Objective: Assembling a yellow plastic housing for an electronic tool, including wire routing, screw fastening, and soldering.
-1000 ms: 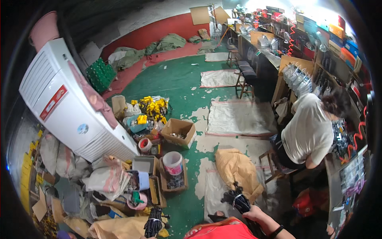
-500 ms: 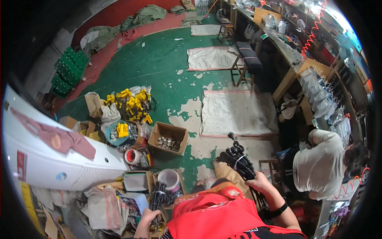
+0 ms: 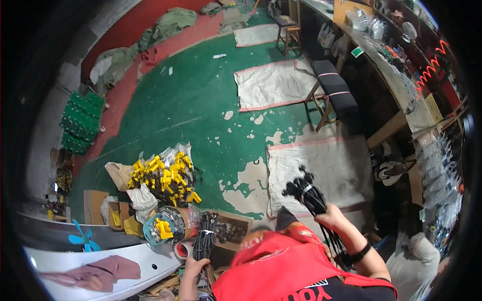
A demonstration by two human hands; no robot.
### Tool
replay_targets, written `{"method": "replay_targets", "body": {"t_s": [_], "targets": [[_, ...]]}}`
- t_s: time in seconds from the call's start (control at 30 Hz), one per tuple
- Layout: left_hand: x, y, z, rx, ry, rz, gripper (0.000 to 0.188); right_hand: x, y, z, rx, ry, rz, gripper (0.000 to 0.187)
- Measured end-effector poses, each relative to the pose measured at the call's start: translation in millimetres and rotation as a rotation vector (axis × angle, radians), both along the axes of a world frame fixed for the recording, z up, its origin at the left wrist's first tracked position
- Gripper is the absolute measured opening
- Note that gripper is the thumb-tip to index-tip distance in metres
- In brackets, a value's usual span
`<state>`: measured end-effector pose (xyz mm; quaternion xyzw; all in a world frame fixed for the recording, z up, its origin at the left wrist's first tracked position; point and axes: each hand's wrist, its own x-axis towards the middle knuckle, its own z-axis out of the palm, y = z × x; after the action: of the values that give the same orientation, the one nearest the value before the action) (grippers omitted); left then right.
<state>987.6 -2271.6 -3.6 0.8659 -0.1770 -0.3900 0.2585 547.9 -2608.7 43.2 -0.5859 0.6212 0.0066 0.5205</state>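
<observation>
The right hand (image 3: 335, 216) is raised at the near right, fingers clamped on a tied bundle of black rods (image 3: 307, 193) whose knobbed heads point up and away; the bundle's lower ends run down past the wrist, which carries a black band. The left hand (image 3: 193, 267) is at the near left, fingers closed around a second black bundle (image 3: 205, 240) held upright just over an open cardboard box (image 3: 235, 232) of dark small parts.

Compared with half a second ago, the view has tipped further down and both bundles stand higher and clearer of the red vest (image 3: 281, 271); the right bundle now lies over the pale sack sheet (image 3: 326, 168) on the green floor (image 3: 201, 110); this reads as both bundles lifted and carried, one per hand.

A heap of yellow-and-black parts (image 3: 163, 178) lies to the left; a black stool (image 3: 334, 93) stands further off; a cluttered counter (image 3: 396, 80) runs along the far right; another person's pale shirt (image 3: 411, 261) shows at the near right edge.
</observation>
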Motion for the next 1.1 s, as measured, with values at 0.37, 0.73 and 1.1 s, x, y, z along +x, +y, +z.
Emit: {"method": "replay_targets", "body": {"t_s": [0.37, 0.73, 1.1], "targets": [[102.2, -420.8, 36.9, 0.09, 0.004, -0.124, 0.039, 139.9, -383.9, 20.9, -0.017, -0.189, -0.073, 0.037], [163.3, -972.9, 96.8, -0.002, -0.042, -0.634, 0.037, 156.1, -714.5, 42.1, -0.084, -0.154, -0.391, 0.035], [110.4, -1401.5, 168.1, -0.192, 0.206, -0.736, 0.025, 134.2, -1127.0, 3.2, -0.358, -0.388, -0.893, 0.018]]}}
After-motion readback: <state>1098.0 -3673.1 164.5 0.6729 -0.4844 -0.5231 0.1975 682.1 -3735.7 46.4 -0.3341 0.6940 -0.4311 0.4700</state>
